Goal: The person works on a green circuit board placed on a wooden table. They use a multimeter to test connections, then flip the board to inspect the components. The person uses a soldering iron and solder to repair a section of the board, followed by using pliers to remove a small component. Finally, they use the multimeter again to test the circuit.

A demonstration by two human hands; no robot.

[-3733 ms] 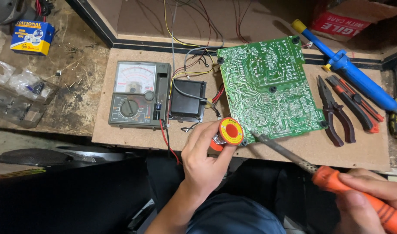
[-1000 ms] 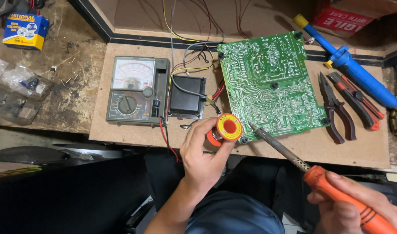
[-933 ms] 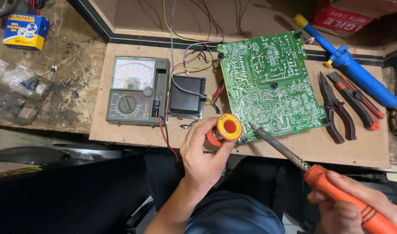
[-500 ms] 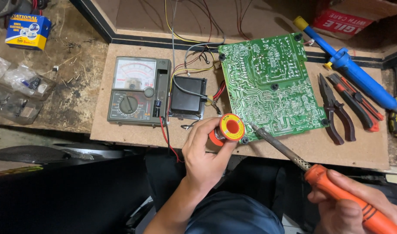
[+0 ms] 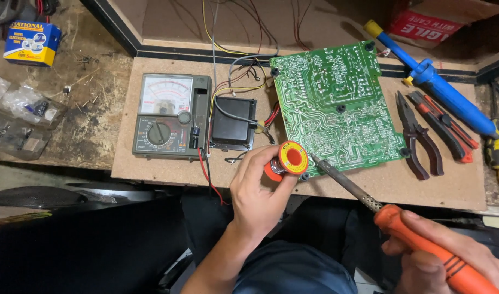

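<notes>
1. Table [image 5: 168,174] of bare board carries everything, set before you.
2. Green circuit board [image 5: 336,106] lies solder-side up near its middle.
3. Analog multimeter [image 5: 165,117] sits to its left, a black box [image 5: 233,122] between them.
4. Your right hand [image 5: 451,258] has its grip wrapped around the orange soldering iron [image 5: 402,226], whose tip meets the board's near edge.
5. Your left hand [image 5: 257,193] has its grip pinching the solder spool [image 5: 287,159], just beside that tip.
6. Pliers [image 5: 415,136] lie to the right.
</notes>
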